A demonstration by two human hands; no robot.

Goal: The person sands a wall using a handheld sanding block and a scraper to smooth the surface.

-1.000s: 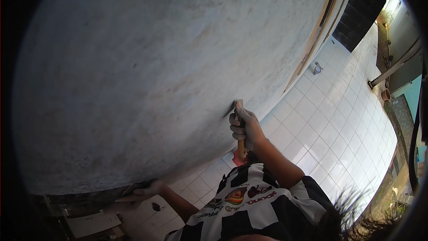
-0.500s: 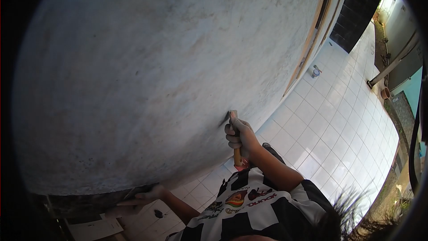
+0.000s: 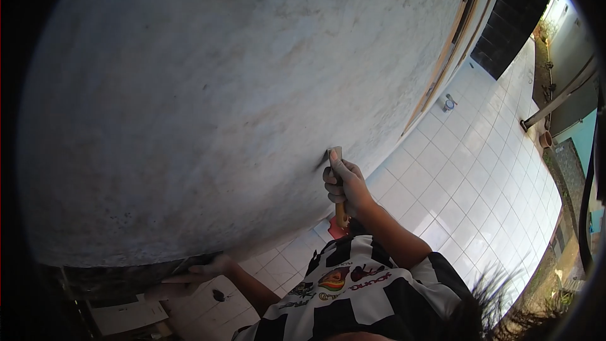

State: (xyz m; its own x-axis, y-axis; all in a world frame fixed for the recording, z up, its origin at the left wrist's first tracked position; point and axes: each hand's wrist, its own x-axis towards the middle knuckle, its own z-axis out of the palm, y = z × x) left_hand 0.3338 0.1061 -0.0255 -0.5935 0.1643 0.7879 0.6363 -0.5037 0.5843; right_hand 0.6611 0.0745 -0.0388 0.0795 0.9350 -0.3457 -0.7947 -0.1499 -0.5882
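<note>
My right hand (image 3: 345,183) is closed round a putty knife (image 3: 341,213) with a wooden handle, its blade at the surface of a stained whitish wall (image 3: 221,107). The thumb points up along the blade. At the lower left, my left hand (image 3: 196,273) is stretched out beside the dark lower edge (image 3: 113,281) of the wall, its fingers apart and partly blurred in shadow. Nothing shows in it.
White floor tiles (image 3: 435,183) run along the wall. A small can (image 3: 449,105) stands near the wooden frame (image 3: 435,82). A white board (image 3: 126,317) lies at the lower left, near a dark object (image 3: 218,295). A slanting post (image 3: 555,98) and a pot (image 3: 546,139) are at the right.
My right hand has moved slightly up and to the right with the putty knife. My left hand has shifted a little left and up. The view has tilted slightly.
</note>
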